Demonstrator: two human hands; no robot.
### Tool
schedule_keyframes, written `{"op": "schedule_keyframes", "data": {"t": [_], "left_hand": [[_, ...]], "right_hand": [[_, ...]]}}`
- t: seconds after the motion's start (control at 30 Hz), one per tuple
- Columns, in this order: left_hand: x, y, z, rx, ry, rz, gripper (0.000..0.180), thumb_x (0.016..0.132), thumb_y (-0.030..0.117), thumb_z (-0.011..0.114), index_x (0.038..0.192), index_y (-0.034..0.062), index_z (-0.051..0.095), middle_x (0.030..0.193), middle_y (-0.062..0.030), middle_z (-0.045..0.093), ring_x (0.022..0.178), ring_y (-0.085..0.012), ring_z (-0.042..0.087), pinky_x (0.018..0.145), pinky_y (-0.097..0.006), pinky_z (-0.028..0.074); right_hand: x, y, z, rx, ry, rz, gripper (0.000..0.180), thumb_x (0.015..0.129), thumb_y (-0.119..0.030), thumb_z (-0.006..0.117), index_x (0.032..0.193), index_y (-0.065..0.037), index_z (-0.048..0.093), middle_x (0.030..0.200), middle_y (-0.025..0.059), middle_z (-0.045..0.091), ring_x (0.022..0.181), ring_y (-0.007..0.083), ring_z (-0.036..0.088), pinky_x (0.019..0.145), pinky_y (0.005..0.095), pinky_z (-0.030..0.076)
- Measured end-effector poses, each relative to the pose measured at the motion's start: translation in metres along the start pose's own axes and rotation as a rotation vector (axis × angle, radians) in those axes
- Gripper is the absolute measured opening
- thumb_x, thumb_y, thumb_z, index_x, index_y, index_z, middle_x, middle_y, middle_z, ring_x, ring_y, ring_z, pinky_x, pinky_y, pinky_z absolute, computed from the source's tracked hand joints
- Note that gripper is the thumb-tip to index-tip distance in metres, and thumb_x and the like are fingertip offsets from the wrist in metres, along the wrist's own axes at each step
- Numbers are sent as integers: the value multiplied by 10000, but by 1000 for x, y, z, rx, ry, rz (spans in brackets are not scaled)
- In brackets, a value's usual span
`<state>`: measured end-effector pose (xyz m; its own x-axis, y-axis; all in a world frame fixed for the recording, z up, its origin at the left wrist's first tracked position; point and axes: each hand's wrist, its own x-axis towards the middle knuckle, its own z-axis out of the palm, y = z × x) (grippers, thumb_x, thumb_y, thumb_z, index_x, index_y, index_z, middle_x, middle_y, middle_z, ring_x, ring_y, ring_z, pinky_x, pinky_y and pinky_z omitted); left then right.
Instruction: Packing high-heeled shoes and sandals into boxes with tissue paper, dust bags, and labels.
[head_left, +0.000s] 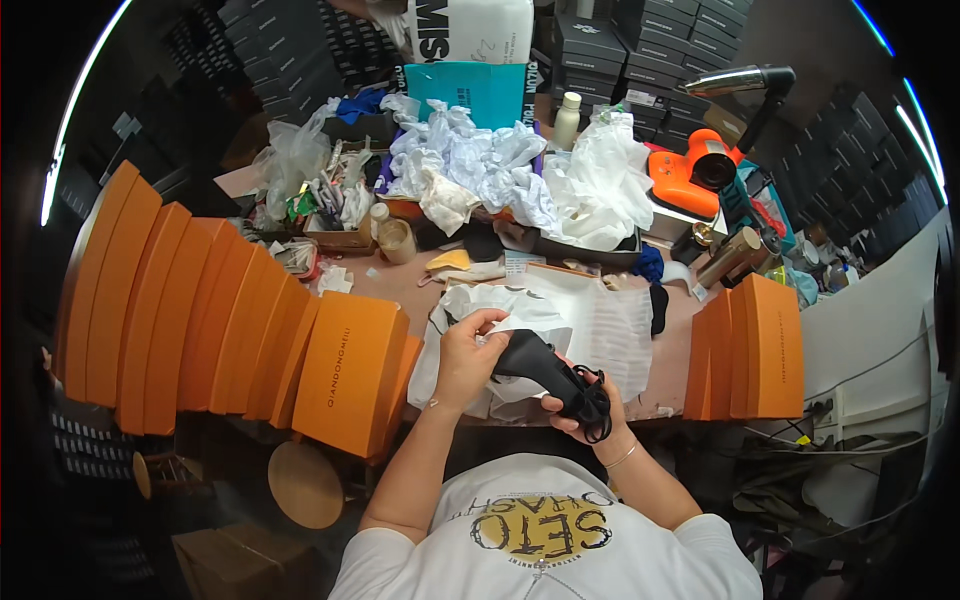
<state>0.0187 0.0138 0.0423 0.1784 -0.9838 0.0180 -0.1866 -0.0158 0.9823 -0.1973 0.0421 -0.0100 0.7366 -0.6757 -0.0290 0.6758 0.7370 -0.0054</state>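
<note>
A black shoe (530, 358) with a bundle of thin black straps (590, 402) is held over the middle of the table. My right hand (612, 425) is closed around its strapped end from below. At the other end, my left hand (468, 358) has its thumb and fingers pinched together on white tissue paper (525, 312), with the thumb against the shoe. Beneath both hands spreads more white wrapping paper (428, 368). A white open box (565, 283) lies just beyond, a translucent ribbed sheet (620, 330) over its right side.
Orange shoe boxes (350, 370) stand in a long row at left, with several more orange boxes (765, 345) at right. Behind are a bin of crumpled paper (465, 155), white plastic bags (600, 180), an orange appliance (690, 175), a jar (397, 242) and a yellow cloth (448, 261).
</note>
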Motion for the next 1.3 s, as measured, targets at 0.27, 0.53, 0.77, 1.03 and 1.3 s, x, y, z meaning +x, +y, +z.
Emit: {"op": "schedule_keyframes", "data": {"t": [0.27, 0.53, 0.77, 1.03, 1.3], "left_hand": [[16, -2, 6, -7, -118, 16, 207, 789, 69, 675, 976, -19, 667, 811, -52, 630, 735, -102, 569, 677, -248, 468], [8, 28, 38, 115, -18, 207, 197, 792, 3, 635, 985, -22, 663, 828, -58, 634, 743, -120, 583, 655, -250, 455], [0, 53, 92, 344, 26, 740, 352, 698, -42, 669, 1040, 39, 671, 729, -83, 561, 597, -229, 581, 537, -319, 469], [-18, 22, 117, 169, -231, 796, 367, 701, -7, 691, 1063, 43, 654, 717, -78, 567, 546, -232, 551, 499, -320, 449], [-31, 5, 63, 79, -1110, 273, 343, 826, 115, 683, 1140, 40, 566, 993, -121, 608, 910, -266, 621, 764, -337, 507]], "right_hand": [[-2, 7, 3, 49, 34, -74, 461, 945, -295, 435, 1360, -98, 393, 1152, 121, 524, 854, 264, 461, 533, 318, 436], [1, -36, 26, -141, 275, -5, 391, 949, -285, 448, 1280, -79, 464, 1115, 125, 562, 878, 244, 558, 568, 345, 499], [47, -47, -2, -1499, 425, -514, 388, 975, -290, 445, 1277, -50, 486, 1145, 121, 610, 1046, 218, 584, 929, 325, 474], [43, -78, -13, -566, 398, -405, 386, 940, -247, 522, 1251, -19, 512, 1239, 138, 566, 1168, 293, 523, 984, 377, 421], [50, -44, 8, -907, 485, -425, 426, 952, -273, 504, 1300, -30, 473, 1294, 132, 522, 1204, 274, 491, 1011, 374, 395]]}}
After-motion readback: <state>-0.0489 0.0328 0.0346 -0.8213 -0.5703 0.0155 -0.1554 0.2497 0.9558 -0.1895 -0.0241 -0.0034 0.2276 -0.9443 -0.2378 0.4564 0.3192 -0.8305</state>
